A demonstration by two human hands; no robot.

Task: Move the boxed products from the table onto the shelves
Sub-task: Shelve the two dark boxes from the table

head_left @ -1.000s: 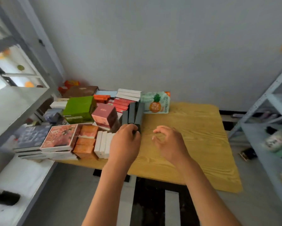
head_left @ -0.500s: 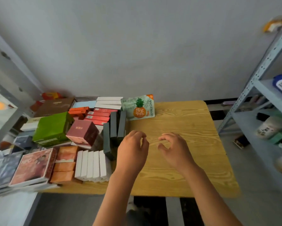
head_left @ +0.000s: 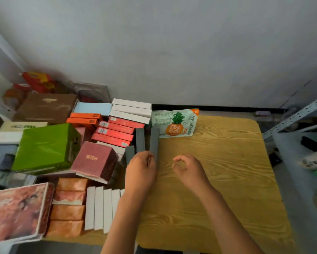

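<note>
Grey-walled room's wooden table (head_left: 227,180): left hand (head_left: 141,169) grips grey box (head_left: 154,143), right hand (head_left: 189,167) loosely curled, empty.

Left hand (head_left: 141,171) lifted off the dark grey boxes (head_left: 154,142), then back against their near ends; right hand (head_left: 189,169) drawn slightly nearer, fingers curled.
</note>
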